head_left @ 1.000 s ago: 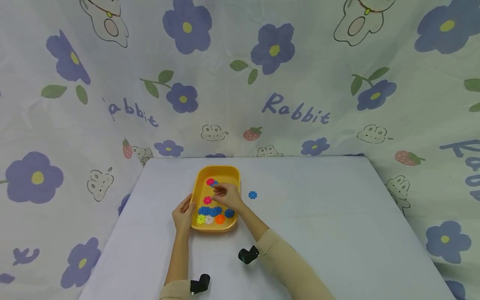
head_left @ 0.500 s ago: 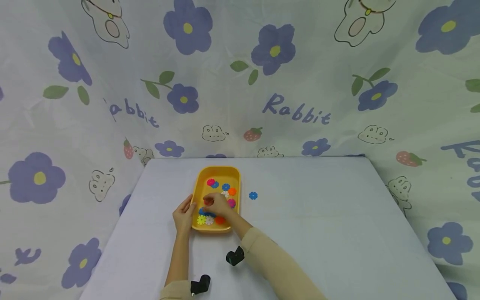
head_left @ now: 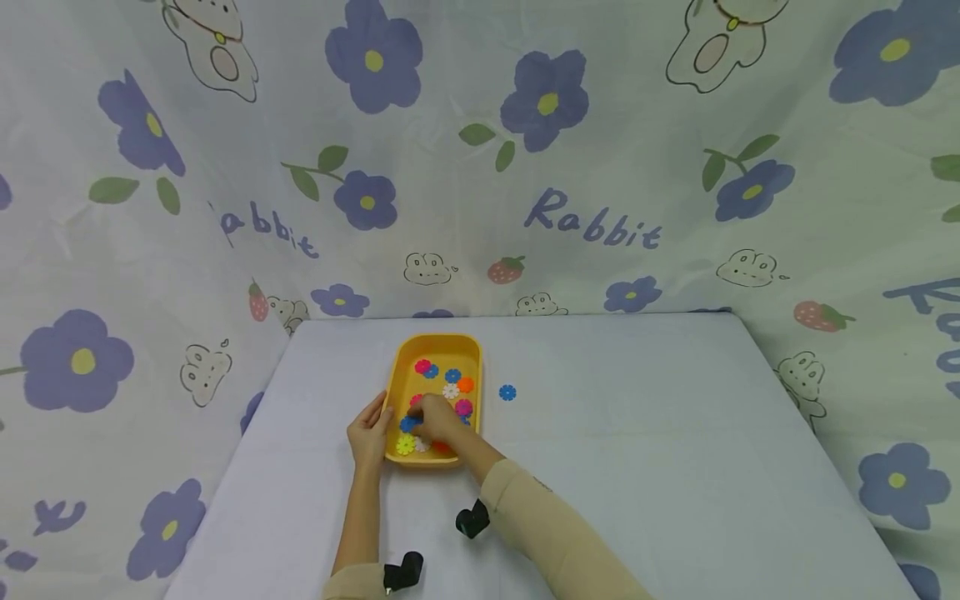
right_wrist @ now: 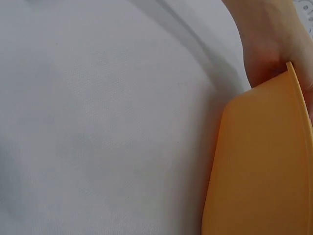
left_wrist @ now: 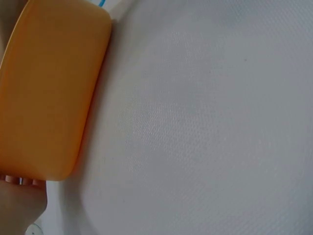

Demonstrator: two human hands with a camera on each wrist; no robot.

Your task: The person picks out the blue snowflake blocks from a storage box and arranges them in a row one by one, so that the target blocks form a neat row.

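A yellow plastic tray (head_left: 402, 379) stands on the white table with small flower-shaped plastic discs inside. My left hand (head_left: 368, 435) grips its left side, fingers outside and thumb at the rim; the left wrist view shows those fingers (left_wrist: 28, 182) against the tray wall. My right hand (head_left: 438, 419) reaches over the right side into the tray, fingers bent down by a blue disc (head_left: 407, 424); I cannot tell whether a disc is pinched. Near it lie a yellow disc (head_left: 405, 444) and a magenta disc (head_left: 464, 407). The right hand covers part of the lower discs.
One blue disc (head_left: 507, 392) lies on the white table (head_left: 637, 467) to the right of the tray. Farther up the tray are a white disc (head_left: 450, 390), an orange disc (head_left: 466, 384) and a pink disc (head_left: 423, 366). A printed cloth (head_left: 465, 175) surrounds the table.
My right hand has moved from the tray's upper right down toward the blue discs at its near end, uncovering white, orange and magenta discs. The left hand keeps its grip.
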